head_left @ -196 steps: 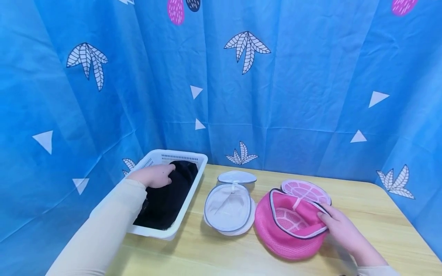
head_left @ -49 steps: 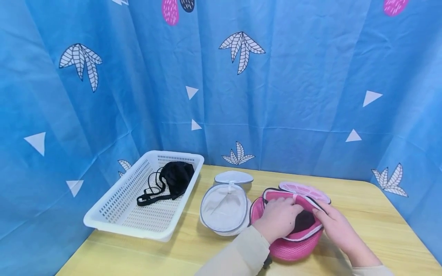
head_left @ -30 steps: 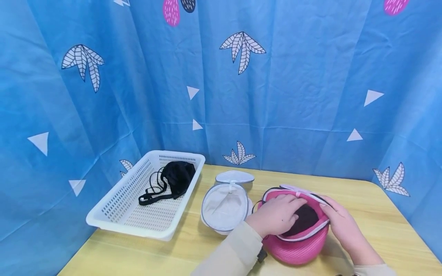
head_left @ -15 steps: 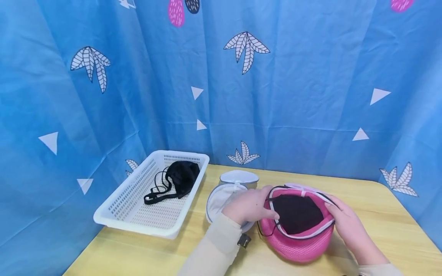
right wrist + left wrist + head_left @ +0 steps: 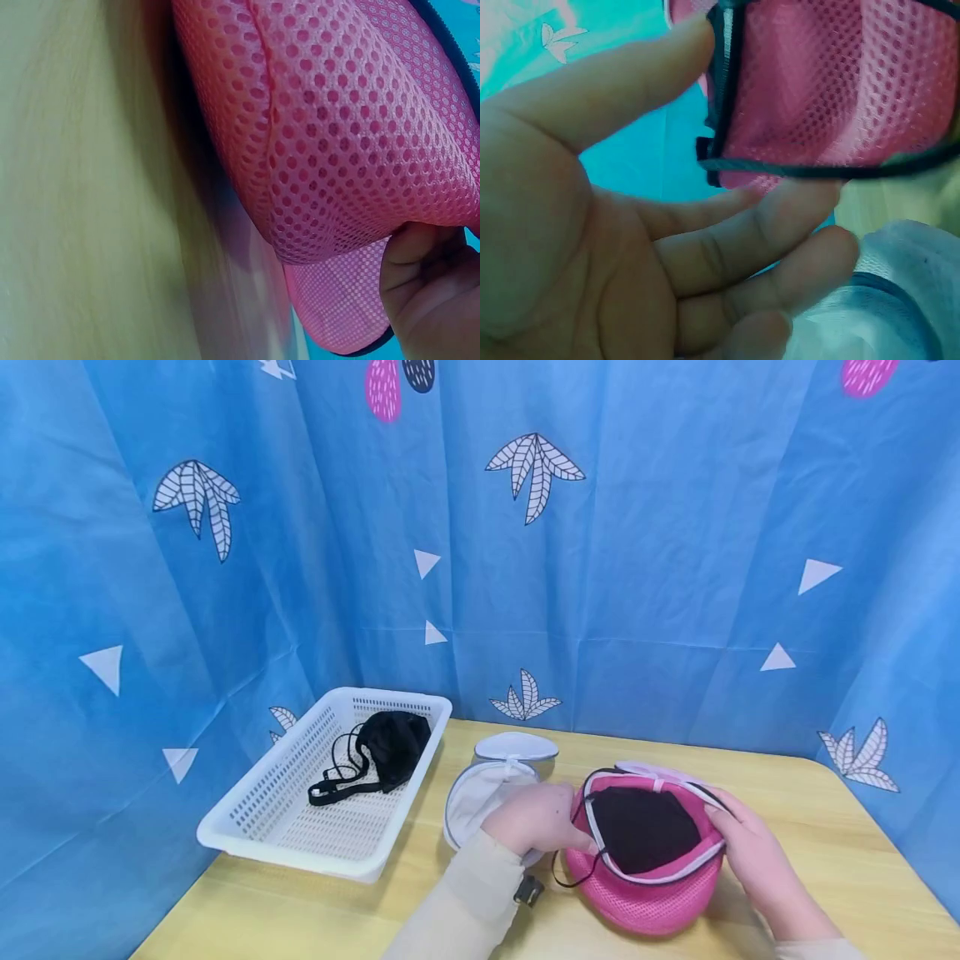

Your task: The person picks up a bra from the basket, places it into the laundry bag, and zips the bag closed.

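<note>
A pink mesh laundry bag (image 5: pixel 647 900) stands unzipped on the table, its lid folded back behind. Black cloth (image 5: pixel 645 831) fills its mouth. One thin black strap (image 5: pixel 576 884) hangs out over the left side. My right hand (image 5: pixel 753 856) holds the bag's right rim, thumb inside and fingers outside. At the left rim is my left hand (image 5: pixel 536 818). In the left wrist view its thumb (image 5: pixel 645 75) touches the zip edge, its other fingers are loosely extended below, and a black strap (image 5: pixel 810 172) crosses close to the fingertips.
A white mesh bag (image 5: pixel 468 806) with its lid raised stands just behind my left hand, partly hidden. At the left, a white plastic basket (image 5: pixel 247 847) holds a black garment (image 5: pixel 393 747) with thin straps. A blue patterned curtain (image 5: pixel 660 568) closes off the back.
Black cloth has gone from the basket into the pink bag. My left hand has drawn out of the bag's mouth to its left rim. The right hand still holds the right rim.
</note>
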`<state>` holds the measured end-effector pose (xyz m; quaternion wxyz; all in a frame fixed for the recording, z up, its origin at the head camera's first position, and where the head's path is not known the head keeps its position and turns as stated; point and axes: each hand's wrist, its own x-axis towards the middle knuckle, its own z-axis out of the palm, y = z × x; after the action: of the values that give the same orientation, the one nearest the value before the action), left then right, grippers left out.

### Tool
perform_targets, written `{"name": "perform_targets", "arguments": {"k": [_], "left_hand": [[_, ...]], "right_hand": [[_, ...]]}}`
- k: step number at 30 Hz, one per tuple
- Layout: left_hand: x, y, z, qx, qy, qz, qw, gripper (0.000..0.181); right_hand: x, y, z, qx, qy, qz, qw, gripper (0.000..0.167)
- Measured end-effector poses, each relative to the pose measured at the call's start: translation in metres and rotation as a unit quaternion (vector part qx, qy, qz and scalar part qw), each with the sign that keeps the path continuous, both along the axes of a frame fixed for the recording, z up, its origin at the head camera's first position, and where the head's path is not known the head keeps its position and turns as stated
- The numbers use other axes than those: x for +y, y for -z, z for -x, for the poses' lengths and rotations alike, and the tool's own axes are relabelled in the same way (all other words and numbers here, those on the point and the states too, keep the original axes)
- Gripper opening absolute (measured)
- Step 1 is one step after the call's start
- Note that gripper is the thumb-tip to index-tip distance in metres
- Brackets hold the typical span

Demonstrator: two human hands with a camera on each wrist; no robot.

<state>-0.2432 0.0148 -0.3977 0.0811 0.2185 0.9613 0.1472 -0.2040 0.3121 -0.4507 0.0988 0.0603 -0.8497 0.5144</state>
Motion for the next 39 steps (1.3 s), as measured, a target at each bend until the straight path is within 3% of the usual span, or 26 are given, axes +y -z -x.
{"name": "perform_targets", "arguments": {"k": [8,14,21,25,29,34,39], "left_hand": [[0.005,0.009,-0.007,-0.017,0.024,0.012,0.9995,0.045],[0.016,0.017,-0.007,-0.034,0.05,0.012,0.9981,0.043],[0.02,0.019,-0.002,-0.002,0.09,0.015,0.9958,0.038],[0.016,0.015,0.001,-0.003,0.091,0.014,0.9957,0.028],[0.009,0.008,0.0,-0.005,0.07,-0.015,0.9974,0.019],[0.005,0.001,-0.002,0.027,0.054,-0.064,0.9961,0.018],[0.011,-0.004,-0.002,0.106,0.041,-0.092,0.9893,0.009]], "right_hand": [[0.0,0.001,0.004,0.021,-0.019,0.027,0.9992,0.045],[-0.002,0.004,0.002,0.008,0.002,0.017,0.9998,0.046],[-0.004,0.0,0.001,0.001,0.004,0.009,0.9999,0.048],[-0.002,0.001,0.001,0.006,0.002,0.011,0.9999,0.046],[-0.003,0.002,0.002,0.011,0.001,0.005,0.9999,0.045],[-0.006,0.001,0.003,0.016,-0.001,-0.005,0.9999,0.044],[-0.008,0.002,0.002,0.024,-0.005,-0.023,0.9994,0.041]]}}
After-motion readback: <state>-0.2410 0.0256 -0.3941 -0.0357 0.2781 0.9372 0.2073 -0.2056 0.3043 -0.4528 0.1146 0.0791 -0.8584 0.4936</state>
